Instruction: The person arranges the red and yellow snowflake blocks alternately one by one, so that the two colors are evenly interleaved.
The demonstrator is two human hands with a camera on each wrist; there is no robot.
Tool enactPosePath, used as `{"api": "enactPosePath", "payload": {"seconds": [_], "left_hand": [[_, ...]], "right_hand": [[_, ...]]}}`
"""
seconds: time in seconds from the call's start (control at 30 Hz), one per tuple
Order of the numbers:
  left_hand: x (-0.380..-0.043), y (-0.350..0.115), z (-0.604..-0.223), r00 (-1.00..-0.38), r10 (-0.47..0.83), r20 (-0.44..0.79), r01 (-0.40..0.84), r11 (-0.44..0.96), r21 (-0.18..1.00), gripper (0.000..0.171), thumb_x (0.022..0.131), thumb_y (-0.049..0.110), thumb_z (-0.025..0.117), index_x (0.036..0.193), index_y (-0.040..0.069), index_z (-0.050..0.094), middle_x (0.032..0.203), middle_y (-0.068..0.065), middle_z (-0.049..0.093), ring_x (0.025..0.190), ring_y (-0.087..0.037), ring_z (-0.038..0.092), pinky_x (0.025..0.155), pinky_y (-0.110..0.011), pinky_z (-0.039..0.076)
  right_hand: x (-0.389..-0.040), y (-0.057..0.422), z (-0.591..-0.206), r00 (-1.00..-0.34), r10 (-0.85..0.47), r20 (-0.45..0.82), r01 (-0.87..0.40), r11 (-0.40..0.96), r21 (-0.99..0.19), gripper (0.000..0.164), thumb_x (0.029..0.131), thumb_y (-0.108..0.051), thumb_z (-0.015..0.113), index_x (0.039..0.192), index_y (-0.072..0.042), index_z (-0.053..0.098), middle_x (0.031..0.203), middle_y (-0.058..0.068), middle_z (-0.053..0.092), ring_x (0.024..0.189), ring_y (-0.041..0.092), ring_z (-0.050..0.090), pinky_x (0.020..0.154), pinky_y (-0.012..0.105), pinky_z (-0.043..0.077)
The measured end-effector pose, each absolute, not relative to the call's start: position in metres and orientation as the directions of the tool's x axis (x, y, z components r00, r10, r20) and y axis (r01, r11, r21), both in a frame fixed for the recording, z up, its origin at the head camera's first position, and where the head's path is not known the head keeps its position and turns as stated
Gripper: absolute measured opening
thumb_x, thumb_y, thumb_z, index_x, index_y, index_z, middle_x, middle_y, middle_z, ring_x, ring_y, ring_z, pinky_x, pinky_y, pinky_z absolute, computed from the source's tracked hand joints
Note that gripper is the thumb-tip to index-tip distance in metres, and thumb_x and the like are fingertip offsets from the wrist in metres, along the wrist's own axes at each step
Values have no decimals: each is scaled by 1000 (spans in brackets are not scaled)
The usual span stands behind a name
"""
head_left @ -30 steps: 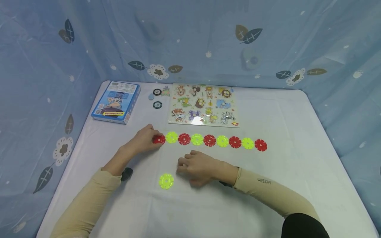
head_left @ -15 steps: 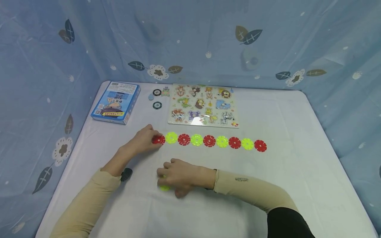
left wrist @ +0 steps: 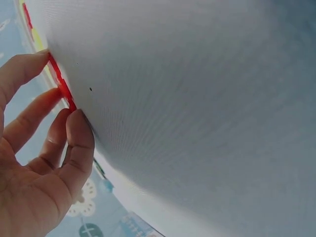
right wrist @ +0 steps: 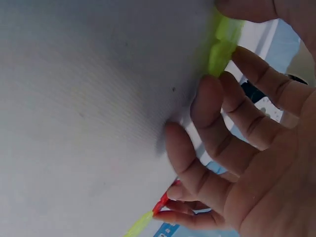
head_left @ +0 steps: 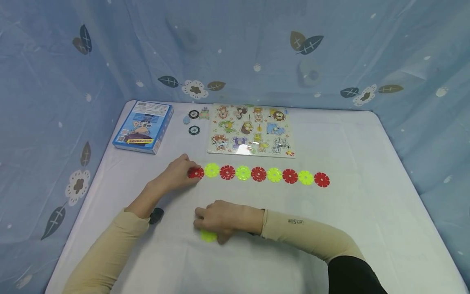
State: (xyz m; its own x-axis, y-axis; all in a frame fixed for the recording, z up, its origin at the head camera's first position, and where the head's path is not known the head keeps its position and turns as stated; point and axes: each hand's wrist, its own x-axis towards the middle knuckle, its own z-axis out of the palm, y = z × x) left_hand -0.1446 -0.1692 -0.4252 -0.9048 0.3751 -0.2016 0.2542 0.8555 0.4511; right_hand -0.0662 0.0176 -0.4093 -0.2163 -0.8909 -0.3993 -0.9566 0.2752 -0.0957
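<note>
A row of flat, notched snowflake discs in alternating red and yellow-green crosses the white table. At its left end my left hand (head_left: 180,171) holds the red snowflake disc (head_left: 196,172) between thumb and fingers; the left wrist view shows the fingertips on the edges of this red disc (left wrist: 62,84). Nearer the body, my right hand (head_left: 222,220) reaches over a single yellow-green snowflake disc (head_left: 208,236) and covers most of it. In the right wrist view, thumb and fingertips grip that yellow-green disc (right wrist: 223,47) at its edges.
Behind the row lies an animal puzzle board (head_left: 251,130). A blue box (head_left: 143,126) lies at the back left. Between them are two dark round tokens (head_left: 193,130) and small animal pieces (head_left: 204,113). A patterned blue curtain (head_left: 235,49) encloses the back and sides.
My right hand has moved left and toward the body, onto the single yellow-green snowflake disc, which has shifted slightly nearer. The left hand stays on the red disc.
</note>
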Motion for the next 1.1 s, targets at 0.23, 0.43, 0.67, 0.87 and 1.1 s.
{"api": "enactPosePath", "payload": {"seconds": [0.23, 0.43, 0.67, 0.87, 1.1], "left_hand": [[-145, -170, -424, -904, 379, -198, 258, 852, 455, 45, 81, 25, 76, 120, 4, 68, 92, -9, 52, 81, -18, 47, 66, -26, 40], [-145, -170, -425, -903, 379, -201, 258, 854, 451, 45, 81, 25, 76, 120, 4, 68, 92, -9, 52, 82, -18, 47, 66, -25, 41], [-145, -169, -426, -901, 389, -194, 268, 848, 457, 46, 80, 26, 77, 120, 3, 68, 92, -10, 52, 82, -18, 48, 66, -25, 42], [-144, -170, -425, -900, 386, -201, 263, 850, 457, 47, 81, 26, 77, 121, 4, 67, 92, -10, 52, 83, -18, 48, 67, -25, 42], [-144, -170, -425, -898, 397, -191, 276, 845, 457, 47, 81, 25, 76, 121, 3, 67, 92, -10, 52, 82, -18, 47, 66, -26, 40]], "right_hand": [[-70, 28, -408, -281, -865, -416, -943, 330, -48, 61, 71, -50, 79, 120, -24, 53, 114, -9, 54, 98, 8, 53, 84, 26, 49], [-73, 55, -405, -343, -860, -377, -925, 380, -26, 57, 72, -50, 77, 118, -24, 56, 113, -9, 59, 99, 9, 55, 90, 30, 48], [-76, 106, -396, -470, -821, -325, -843, 527, -113, 56, 71, -45, 79, 118, -22, 60, 113, -6, 62, 105, 13, 56, 98, 37, 46], [-78, 158, -394, -619, -749, -239, -734, 659, -164, 60, 64, -43, 84, 115, -21, 63, 109, -4, 63, 103, 15, 57, 97, 41, 47], [-81, 222, -393, -780, -604, -166, -579, 796, -176, 55, 60, -38, 87, 108, -18, 67, 103, -5, 64, 97, 15, 58, 87, 39, 51]]}}
